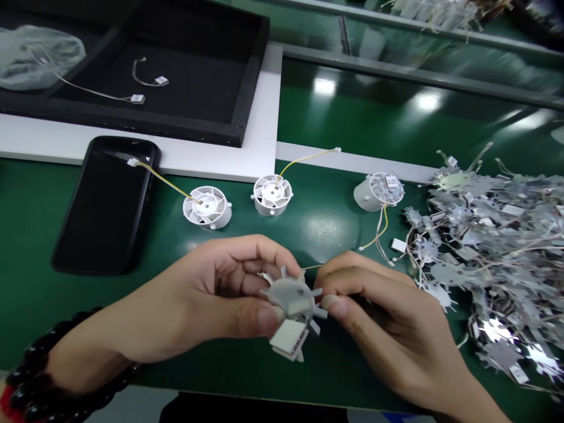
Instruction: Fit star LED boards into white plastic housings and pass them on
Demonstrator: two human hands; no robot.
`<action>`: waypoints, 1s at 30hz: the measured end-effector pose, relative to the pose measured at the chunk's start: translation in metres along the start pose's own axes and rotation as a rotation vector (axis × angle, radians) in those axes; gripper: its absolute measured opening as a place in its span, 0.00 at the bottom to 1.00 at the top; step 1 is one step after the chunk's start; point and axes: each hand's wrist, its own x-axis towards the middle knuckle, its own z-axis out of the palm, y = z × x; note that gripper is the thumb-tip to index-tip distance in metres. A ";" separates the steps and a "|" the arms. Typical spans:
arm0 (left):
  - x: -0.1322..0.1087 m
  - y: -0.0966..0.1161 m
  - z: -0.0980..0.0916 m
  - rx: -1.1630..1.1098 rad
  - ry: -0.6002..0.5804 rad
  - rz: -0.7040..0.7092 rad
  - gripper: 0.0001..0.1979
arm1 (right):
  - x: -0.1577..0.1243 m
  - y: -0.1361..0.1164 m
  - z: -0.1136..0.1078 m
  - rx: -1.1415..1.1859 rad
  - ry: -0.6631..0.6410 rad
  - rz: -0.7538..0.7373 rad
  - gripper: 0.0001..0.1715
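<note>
My left hand (pixel 207 299) is shut on a toothed, star-shaped grey metal disc (pixel 286 292), pinching it between thumb and fingers. A white rectangular module (pixel 284 339) is fixed to the disc's lower edge. My right hand (pixel 379 311) closes in from the right, its fingertips on a thin wire (pixel 311 267) that leads to the disc. Its thumb sits beside the disc's teeth. Just beyond my hands, several white round vented housings (pixel 207 207) stand on the green bench, each with a wire attached. A loose heap of similar toothed discs (pixel 489 247) lies to the right of my right hand.
A black phone (pixel 103 205) lies left of the housings. Behind it, a black tray (pixel 247 76) on a white board (pixel 264 120) holds loose wired parts and a clear plastic bag (pixel 37 57). Dark beaded bracelets (pixel 53 364) circle my left wrist.
</note>
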 end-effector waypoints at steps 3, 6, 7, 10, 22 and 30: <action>0.001 0.000 0.000 -0.002 -0.035 0.007 0.15 | 0.000 0.002 0.001 -0.109 0.044 -0.042 0.07; 0.002 0.001 0.001 -0.006 -0.055 0.040 0.25 | -0.001 0.004 0.001 -0.212 0.077 -0.075 0.07; 0.001 0.000 0.002 -0.001 -0.052 0.043 0.26 | -0.001 0.005 0.001 -0.264 0.089 -0.093 0.07; 0.001 -0.003 0.004 0.042 -0.001 0.045 0.22 | -0.003 0.006 0.001 -0.497 0.142 -0.170 0.07; 0.012 -0.001 0.006 -0.060 0.105 0.074 0.08 | -0.002 0.004 0.005 -0.560 0.120 -0.320 0.12; 0.011 0.003 0.003 -0.006 0.082 0.043 0.08 | -0.003 0.004 0.008 -0.464 0.080 -0.209 0.13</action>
